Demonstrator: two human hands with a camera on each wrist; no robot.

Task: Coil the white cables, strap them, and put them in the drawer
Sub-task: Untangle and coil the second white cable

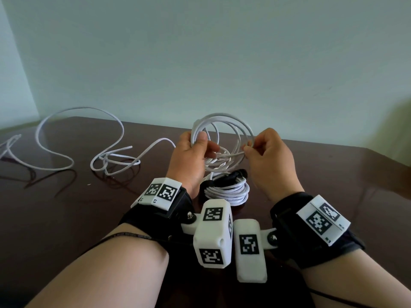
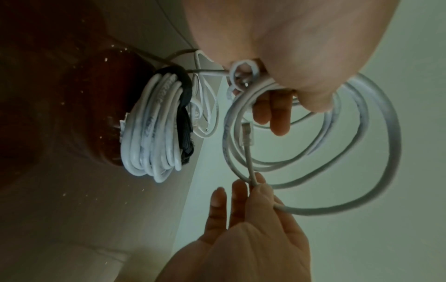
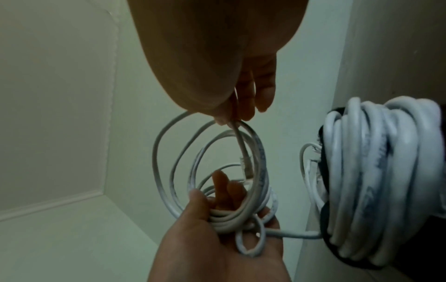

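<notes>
My left hand [image 1: 196,150] grips a loose coil of white cable [image 1: 224,127] at its left side, held up above the dark wooden table [image 1: 66,218]. My right hand [image 1: 255,148] pinches the cable's tail just behind its clear plug [image 2: 247,135], which hangs across the coil [image 2: 350,152]. In the right wrist view the plug [image 3: 247,166] points toward my left hand [image 3: 217,248]. A second white coil [image 1: 229,192], bound by a black strap [image 1: 233,174], lies on the table below my hands. No drawer is in view.
A long loose white cable [image 1: 77,141] sprawls over the left part of the table, its far end [image 1: 9,143] at the left edge. A pale green wall [image 1: 222,52] stands behind the table. The strapped coil [image 3: 374,181] lies close beside my right wrist.
</notes>
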